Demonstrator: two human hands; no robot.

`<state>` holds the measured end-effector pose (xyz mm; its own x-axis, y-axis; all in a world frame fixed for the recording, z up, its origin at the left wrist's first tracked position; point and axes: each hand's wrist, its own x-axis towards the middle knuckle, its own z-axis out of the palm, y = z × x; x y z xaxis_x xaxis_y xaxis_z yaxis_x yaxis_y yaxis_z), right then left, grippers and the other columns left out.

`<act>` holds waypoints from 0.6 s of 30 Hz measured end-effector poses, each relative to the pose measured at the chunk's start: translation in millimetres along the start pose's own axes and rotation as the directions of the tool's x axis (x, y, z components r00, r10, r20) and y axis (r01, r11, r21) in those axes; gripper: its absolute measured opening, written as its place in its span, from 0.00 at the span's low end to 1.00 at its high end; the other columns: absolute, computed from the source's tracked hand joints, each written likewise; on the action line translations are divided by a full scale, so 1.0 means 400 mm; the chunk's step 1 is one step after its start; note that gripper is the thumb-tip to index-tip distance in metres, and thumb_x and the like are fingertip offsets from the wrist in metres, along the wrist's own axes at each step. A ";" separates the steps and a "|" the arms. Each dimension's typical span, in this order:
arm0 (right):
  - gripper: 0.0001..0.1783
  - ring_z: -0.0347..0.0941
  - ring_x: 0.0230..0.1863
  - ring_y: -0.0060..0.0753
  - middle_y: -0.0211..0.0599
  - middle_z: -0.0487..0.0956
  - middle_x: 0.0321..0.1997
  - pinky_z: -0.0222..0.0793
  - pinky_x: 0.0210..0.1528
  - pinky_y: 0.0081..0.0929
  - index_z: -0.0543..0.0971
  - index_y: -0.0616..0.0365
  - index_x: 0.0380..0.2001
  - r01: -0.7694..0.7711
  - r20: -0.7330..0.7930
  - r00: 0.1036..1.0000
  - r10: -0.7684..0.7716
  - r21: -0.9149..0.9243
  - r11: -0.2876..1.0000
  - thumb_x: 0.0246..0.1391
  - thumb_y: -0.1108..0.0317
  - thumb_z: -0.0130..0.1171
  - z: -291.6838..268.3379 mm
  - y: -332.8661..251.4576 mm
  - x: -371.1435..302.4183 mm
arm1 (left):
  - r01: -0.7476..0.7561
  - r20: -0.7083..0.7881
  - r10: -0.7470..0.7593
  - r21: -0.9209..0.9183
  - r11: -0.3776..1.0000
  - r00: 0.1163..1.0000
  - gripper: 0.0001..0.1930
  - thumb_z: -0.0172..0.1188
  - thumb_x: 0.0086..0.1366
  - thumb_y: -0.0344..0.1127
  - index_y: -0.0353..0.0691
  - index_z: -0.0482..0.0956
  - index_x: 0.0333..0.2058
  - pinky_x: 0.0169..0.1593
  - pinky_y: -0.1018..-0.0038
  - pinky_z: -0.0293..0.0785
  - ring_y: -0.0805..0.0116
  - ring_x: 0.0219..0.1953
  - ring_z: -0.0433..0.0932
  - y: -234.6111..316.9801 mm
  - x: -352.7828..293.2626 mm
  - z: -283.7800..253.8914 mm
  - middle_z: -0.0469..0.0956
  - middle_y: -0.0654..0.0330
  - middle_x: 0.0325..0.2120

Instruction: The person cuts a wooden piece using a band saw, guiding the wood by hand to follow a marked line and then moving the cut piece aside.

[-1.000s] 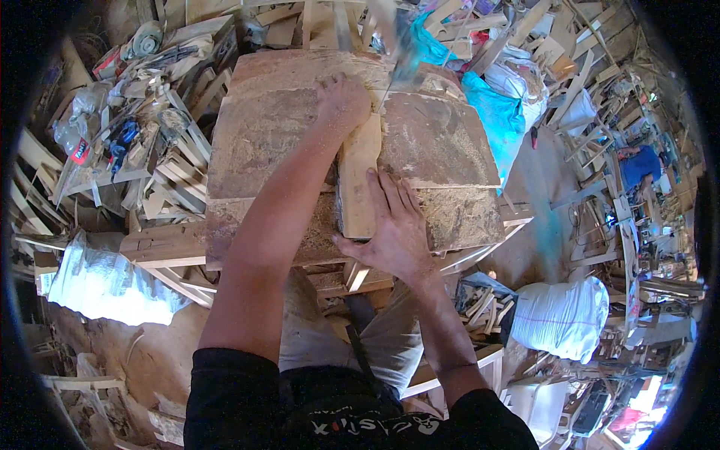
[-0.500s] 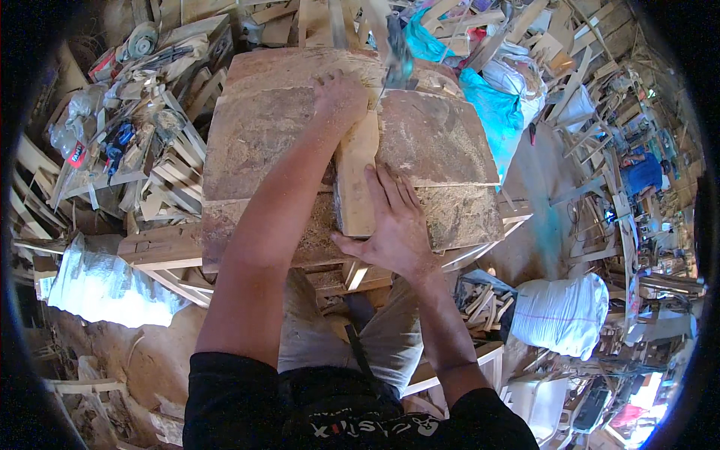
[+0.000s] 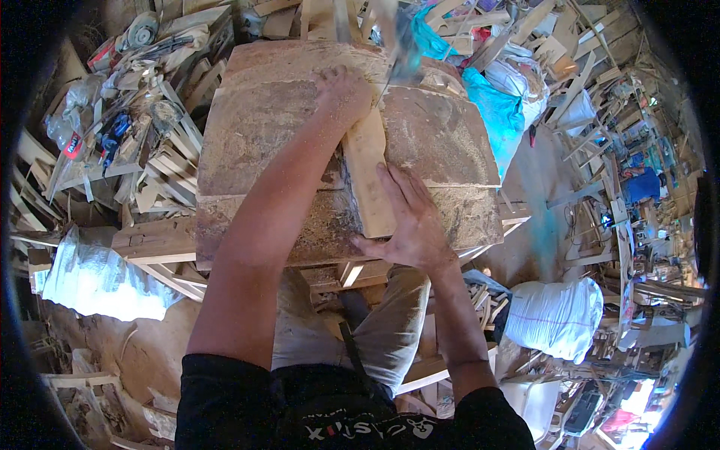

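Note:
A pale wooden board [image 3: 367, 169] lies at a slant on a worn, sawdust-strewn work table [image 3: 255, 142]. Its far end is partly hidden by my left hand [image 3: 345, 96], which bears down on it, fingers bent over toward the left. At the near end, my right hand [image 3: 412, 214] grips the board, thumb across the end and fingers along the right edge. A thin upright saw blade [image 3: 385, 91] stands just right of my left hand, by the board's far part. Above it, a bluish machine part [image 3: 406, 56] looks blurred.
Wood offcuts [image 3: 169, 169] are heaped at the left beside a plastic bottle [image 3: 67, 137]. A turquoise sheet [image 3: 491, 109] hangs off the table's right side. White sacks [image 3: 555, 319] stand at lower right. A person in blue [image 3: 643, 184] is far off at the right.
The board's near end has swung to the right along with my right hand, so the board now slants more. My left hand has barely shifted.

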<state>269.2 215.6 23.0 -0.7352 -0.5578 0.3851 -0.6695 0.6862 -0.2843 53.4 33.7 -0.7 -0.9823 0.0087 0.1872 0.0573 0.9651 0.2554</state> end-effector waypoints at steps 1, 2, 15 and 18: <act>0.65 0.67 0.69 0.63 0.60 0.70 0.68 0.59 0.75 0.56 0.64 0.66 0.70 0.001 0.006 1.000 -0.001 -0.011 1.000 0.33 0.42 0.81 -0.003 0.005 -0.001 | 0.010 0.015 -0.010 -0.013 1.000 1.000 0.30 0.54 0.69 0.40 0.33 0.69 0.66 0.72 0.29 0.43 0.31 0.71 0.59 0.003 0.002 -0.006 0.63 0.37 0.68; 0.65 0.68 0.69 0.63 0.60 0.70 0.68 0.59 0.74 0.56 0.64 0.66 0.70 0.002 0.011 1.000 -0.002 -0.022 1.000 0.32 0.42 0.82 -0.006 0.009 -0.002 | 0.020 0.031 -0.019 -0.026 0.999 0.999 0.30 0.54 0.69 0.40 0.33 0.68 0.66 0.72 0.29 0.43 0.31 0.71 0.59 0.007 0.002 -0.010 0.64 0.37 0.68; 0.68 0.69 0.66 0.64 0.60 0.70 0.67 0.61 0.73 0.57 0.63 0.67 0.70 0.044 0.037 0.998 -0.044 -0.008 0.999 0.32 0.39 0.81 -0.009 0.053 -0.010 | -0.029 -0.007 0.030 0.030 0.999 1.000 0.28 0.54 0.68 0.42 0.30 0.73 0.62 0.70 0.28 0.45 0.30 0.68 0.63 0.011 0.007 -0.005 0.67 0.35 0.64; 0.68 0.70 0.66 0.63 0.60 0.71 0.67 0.60 0.73 0.58 0.63 0.67 0.70 0.069 0.007 0.998 -0.069 0.013 0.998 0.32 0.39 0.81 0.000 0.067 -0.009 | -0.031 -0.029 0.032 0.007 0.999 0.999 0.28 0.53 0.69 0.42 0.30 0.74 0.62 0.70 0.27 0.44 0.30 0.69 0.62 0.004 0.013 0.011 0.67 0.35 0.64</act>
<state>253.9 235.9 14.2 -0.6877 -0.6073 0.3979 -0.7202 0.6397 -0.2683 47.4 36.7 -3.6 -0.9744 0.0317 0.2225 0.0869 0.9662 0.2428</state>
